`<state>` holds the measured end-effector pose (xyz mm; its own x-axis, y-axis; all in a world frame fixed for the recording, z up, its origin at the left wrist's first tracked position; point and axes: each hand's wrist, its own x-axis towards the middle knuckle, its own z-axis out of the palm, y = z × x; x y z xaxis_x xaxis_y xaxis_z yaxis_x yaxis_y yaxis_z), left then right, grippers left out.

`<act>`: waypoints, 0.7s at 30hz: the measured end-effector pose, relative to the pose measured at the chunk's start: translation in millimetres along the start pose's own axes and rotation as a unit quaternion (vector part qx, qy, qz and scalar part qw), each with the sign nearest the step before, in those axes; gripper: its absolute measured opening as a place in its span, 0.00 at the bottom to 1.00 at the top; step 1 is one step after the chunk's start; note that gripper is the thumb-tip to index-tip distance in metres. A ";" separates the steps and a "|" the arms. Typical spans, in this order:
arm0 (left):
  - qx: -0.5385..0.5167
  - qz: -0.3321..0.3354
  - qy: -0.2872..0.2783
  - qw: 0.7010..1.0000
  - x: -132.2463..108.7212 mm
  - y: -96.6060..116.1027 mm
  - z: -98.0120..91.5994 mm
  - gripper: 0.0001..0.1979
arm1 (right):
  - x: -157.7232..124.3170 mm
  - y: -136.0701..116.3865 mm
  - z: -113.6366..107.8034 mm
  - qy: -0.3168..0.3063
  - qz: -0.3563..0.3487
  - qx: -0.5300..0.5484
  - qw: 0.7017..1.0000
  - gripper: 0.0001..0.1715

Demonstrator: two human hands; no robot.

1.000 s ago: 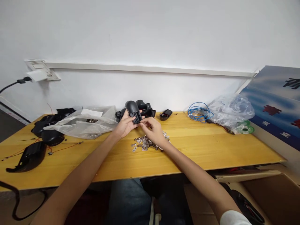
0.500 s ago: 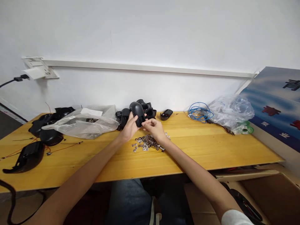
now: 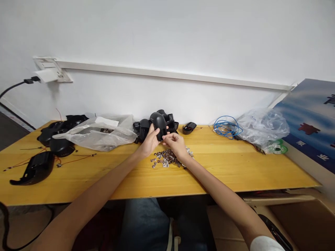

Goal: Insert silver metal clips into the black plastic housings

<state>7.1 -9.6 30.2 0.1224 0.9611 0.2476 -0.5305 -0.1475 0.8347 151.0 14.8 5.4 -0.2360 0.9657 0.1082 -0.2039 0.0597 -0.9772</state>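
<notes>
A rounded black plastic housing point(image 3: 158, 120) is held up above the middle of the desk point(image 3: 222, 164), its domed end uppermost and its narrower end toward the person. The left hand point(image 3: 149, 143) is clamped on it, thumb lying across the near face and the other fingers mostly hidden behind. The right hand point(image 3: 177, 145) meets the housing's lower right edge with thumb and forefinger drawn together, knuckles bent and back of the hand turned up; whether a small piece sits between those fingertips is too small to tell. Both forearms reach in from the lower corners and converge at the housing, wrists raised off the desk.

Just below the right hand, partly covered by it, small shiny metal parts point(image 3: 167, 160) lie in a loose heap. Behind the held housing sit more black housings point(image 3: 143, 127), bunched near the wall point(image 3: 183, 42). To their right rests a single black shell point(image 3: 188, 128) with a thin red wire, then a coil of blue cable point(image 3: 227, 127) beside a clear plastic bag point(image 3: 263, 127). On the left, a translucent bag point(image 3: 104, 137) lies next to black casings point(image 3: 35, 167) with red wires.
</notes>
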 end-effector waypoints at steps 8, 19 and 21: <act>-0.011 0.003 -0.008 1.000 -0.4 -1.0 -0.4 0.38 | -0.4 6.1 1.7 0.016 -0.048 -0.046 0.998 0.26; 0.001 0.006 0.036 0.999 3.5 -6.1 -8.8 0.32 | -6.7 -6.8 -5.4 0.006 -0.151 -0.210 0.966 0.22; 0.009 0.018 0.060 0.998 6.4 -6.5 -12.5 0.31 | -7.9 -13.5 -8.6 -0.014 -0.170 -0.227 0.959 0.18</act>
<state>0.9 0.4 20.2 0.0011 0.9761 0.2175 -0.5167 -0.1856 0.8358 163.7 8.6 16.1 -0.2566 0.8637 0.4337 0.1597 0.4805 -0.8623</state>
